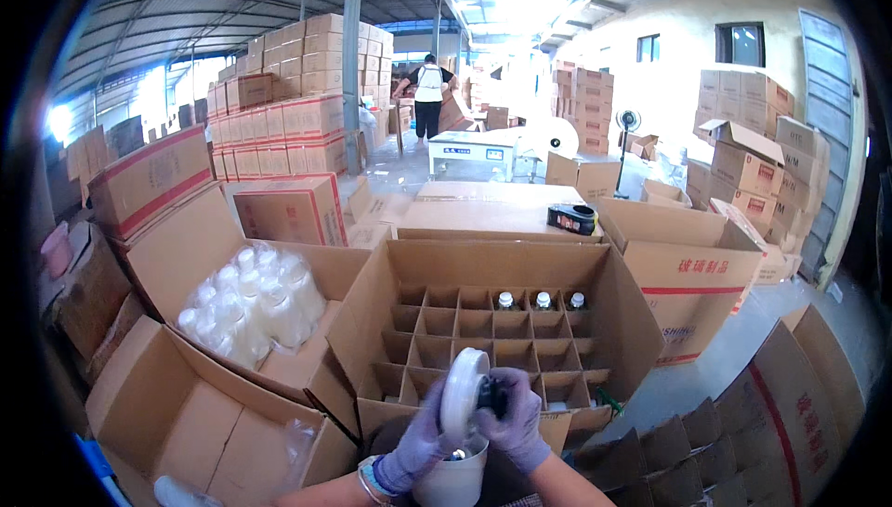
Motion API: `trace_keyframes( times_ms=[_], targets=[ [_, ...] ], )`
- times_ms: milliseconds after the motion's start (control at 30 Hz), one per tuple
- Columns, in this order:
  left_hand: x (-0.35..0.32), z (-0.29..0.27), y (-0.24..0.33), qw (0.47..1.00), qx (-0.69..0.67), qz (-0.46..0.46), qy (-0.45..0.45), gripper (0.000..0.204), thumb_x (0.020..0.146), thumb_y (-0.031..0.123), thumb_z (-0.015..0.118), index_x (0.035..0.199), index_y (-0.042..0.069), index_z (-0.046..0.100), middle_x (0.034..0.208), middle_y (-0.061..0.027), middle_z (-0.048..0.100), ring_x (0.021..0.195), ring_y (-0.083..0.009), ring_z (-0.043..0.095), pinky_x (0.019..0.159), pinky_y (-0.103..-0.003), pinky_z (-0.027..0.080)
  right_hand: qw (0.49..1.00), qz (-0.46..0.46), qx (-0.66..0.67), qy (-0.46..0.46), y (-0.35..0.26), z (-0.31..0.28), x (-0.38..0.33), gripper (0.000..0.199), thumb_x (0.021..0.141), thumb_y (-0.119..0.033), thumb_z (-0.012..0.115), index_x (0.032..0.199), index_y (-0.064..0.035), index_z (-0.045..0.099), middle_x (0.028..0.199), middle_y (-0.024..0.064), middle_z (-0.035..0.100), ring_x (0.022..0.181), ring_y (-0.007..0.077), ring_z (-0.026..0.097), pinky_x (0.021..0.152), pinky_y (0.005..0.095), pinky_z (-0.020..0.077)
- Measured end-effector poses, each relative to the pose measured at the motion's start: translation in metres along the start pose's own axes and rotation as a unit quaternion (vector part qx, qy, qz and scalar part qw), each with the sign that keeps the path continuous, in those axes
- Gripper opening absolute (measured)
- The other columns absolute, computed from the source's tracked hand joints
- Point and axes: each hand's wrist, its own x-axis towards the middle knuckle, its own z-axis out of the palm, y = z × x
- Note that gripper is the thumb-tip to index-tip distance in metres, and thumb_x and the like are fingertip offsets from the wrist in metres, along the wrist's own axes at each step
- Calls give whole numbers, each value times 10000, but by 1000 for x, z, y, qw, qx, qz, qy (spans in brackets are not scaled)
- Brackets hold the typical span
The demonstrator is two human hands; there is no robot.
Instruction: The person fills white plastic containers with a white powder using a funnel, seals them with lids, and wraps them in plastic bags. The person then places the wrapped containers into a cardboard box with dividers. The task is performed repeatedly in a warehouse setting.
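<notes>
Both my hands wear lavender gloves and are close together at the lower middle. My left hand [418,442] is closed on a white, round, thick-rimmed disc [462,394], which stands on edge. Closed around a small black piece [493,395] at the disc's right side is my right hand [518,425]; what kind of piece it is does not show. Just below the hands is a white tub [453,481], with something small and shiny at its mouth. Beyond them stands an open carton [502,258] with cardboard dividers [437,322]; several capped bottles [543,302] sit in its cells.
Left, a carton holds white bottles in clear plastic [255,307], near an open carton [200,428]. A black tape dispenser [570,219] lies on a closed box [492,198]. Right are an open carton [688,275] and dividers [688,456]. Farther off, a person [428,93] stands near stacked boxes.
</notes>
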Motion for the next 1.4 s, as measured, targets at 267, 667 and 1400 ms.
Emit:
trace_keyframes(
  times_ms=[267,667,1400],
  targets=[
    [15,-29,1,951,215,204,-84,499,845,374,765,1209,38,707,1385,-163,606,1382,-385,466,1140,-495,376,972,14,14,-234,63,-16,2,419,964,-196,608,1359,-62,573,1270,132,645,1173,253,610,1006,352,491],
    [-1,-67,-41,949,250,69,-182,326,888,344,721,1134,135,762,1198,-56,714,1274,-293,577,1199,-587,157,923,92,311,-207,86,8,-56,445,888,-414,672,1115,-36,729,1247,145,658,1361,349,473,1171,490,316],
    [-34,-41,-29,929,331,98,-134,551,855,533,645,1214,117,686,1177,-116,678,1107,-326,609,990,-464,407,843,203,471,-163,100,56,-74,360,964,-246,448,1020,22,681,1289,213,628,1279,360,533,1135,432,373]
  ],
)
